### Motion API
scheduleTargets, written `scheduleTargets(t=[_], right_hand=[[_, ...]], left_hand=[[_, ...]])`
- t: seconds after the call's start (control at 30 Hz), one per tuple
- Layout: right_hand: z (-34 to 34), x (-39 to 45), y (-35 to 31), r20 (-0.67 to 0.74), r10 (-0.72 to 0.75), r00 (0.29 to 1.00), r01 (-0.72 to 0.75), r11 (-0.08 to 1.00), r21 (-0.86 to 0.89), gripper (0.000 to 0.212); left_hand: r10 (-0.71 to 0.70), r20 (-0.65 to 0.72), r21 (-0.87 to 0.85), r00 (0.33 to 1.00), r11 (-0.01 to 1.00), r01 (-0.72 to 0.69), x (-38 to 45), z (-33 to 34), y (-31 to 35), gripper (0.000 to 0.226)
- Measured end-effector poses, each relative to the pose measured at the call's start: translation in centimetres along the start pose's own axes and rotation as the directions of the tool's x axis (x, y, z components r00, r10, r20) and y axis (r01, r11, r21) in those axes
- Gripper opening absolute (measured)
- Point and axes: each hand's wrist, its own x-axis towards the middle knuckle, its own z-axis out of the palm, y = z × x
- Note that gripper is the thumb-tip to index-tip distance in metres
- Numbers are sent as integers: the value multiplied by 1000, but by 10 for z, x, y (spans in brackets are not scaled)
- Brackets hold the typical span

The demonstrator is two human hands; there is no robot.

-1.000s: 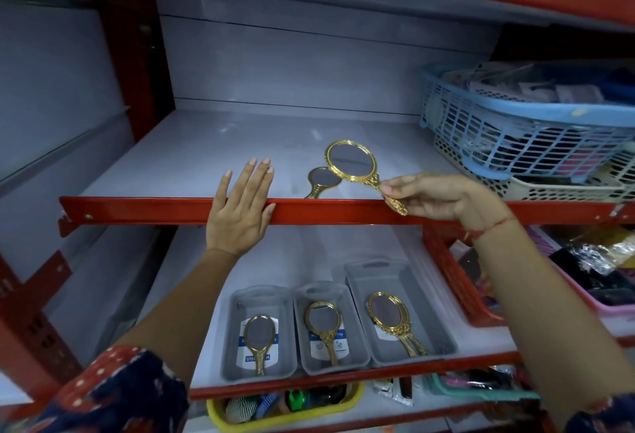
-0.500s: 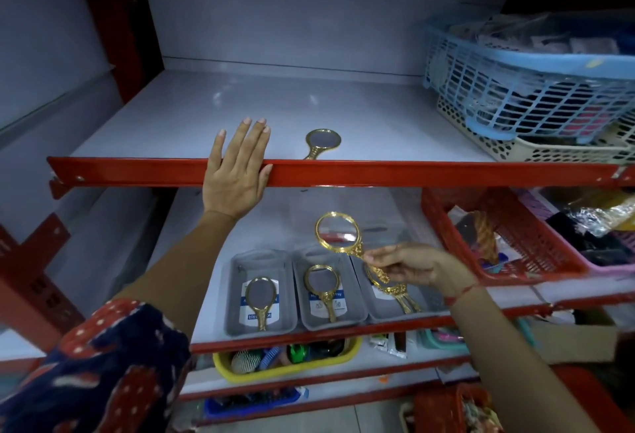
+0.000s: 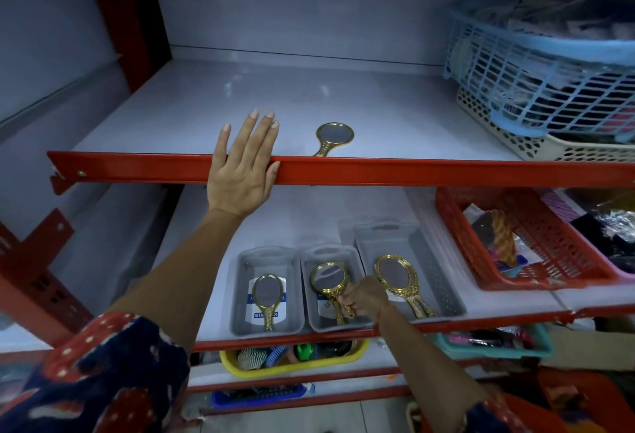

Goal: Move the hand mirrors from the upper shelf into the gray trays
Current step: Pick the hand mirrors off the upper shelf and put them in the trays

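Right hand (image 3: pixel 360 298) pinches the handle of a gold hand mirror (image 3: pixel 329 278), lowering it into the middle gray tray (image 3: pixel 335 321); left hand (image 3: pixel 242 171), flat and empty, braces on the upper shelf (image 3: pixel 378 170), one mirror (image 3: pixel 334 137) just beside it.

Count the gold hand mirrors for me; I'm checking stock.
4 mirrors showing: one on the upper shelf, one in the left gray tray, one in the middle tray in the right hand, one in the right tray. Others may lie stacked beneath.
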Motion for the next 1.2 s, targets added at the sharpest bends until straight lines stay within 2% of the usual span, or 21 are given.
scheduleTargets(t=[0.1, 0.2, 0.27, 0.3, 0.4, 0.47, 0.77, 0.9, 0.97, 1.07, 1.13, 1.2], right_hand=[[10, -7, -3, -151, -155, 976, 97, 937, -337, 11], [9, -18, -8, -129, -242, 962, 156, 869, -470, 10], [2, -18, -12, -107, -271, 957, 182, 844, -505, 31], [-3, -19, -17, -110, -279, 954, 188, 842, -506, 32], [-24, -26, -40, -124, -300, 946, 209, 856, -473, 31], [-45, -41, -61, -129, -336, 933, 253, 867, -430, 20], [-126, -139, -153, -35, -564, 825, 560, 824, -93, 15], [-149, -152, -194, -137, -620, 772, 622, 782, -38, 12], [-155, -139, -214, -207, -615, 760, 609, 787, -102, 11], [-149, -116, -235, -245, -577, 779, 504, 809, -303, 22], [-138, -109, -242, -248, -585, 772, 426, 767, -480, 34], [-126, -102, -244, -248, -612, 751, 391, 715, -580, 49]], left_hand=[[-5, 5, 3, 1000, 1000, 5, 0, 0, -1, 52], [-5, 11, 3, 1000, 1000, 5, 0, 0, -1, 52], [-9, 11, 2, 1000, 1000, 9, 1, -1, -1, 52], [-12, 10, 1, 1000, 1000, 12, 1, -1, -1, 52], [-14, 13, -3, 1000, 1000, 14, 1, -2, -1, 52], [-15, 23, -2, 1000, 1000, 15, 1, -2, 0, 52], [-31, 69, -32, 997, 999, 34, 3, -5, -1, 52], [-31, 80, -38, 996, 999, 35, 2, -5, -1, 52], [-29, 84, -38, 996, 999, 32, 3, -6, -2, 52], [-25, 84, -37, 996, 999, 28, 3, -6, -3, 52], [-20, 81, -36, 997, 999, 23, 3, -7, -2, 52], [-18, 74, -40, 997, 999, 21, 3, -6, -2, 52]])
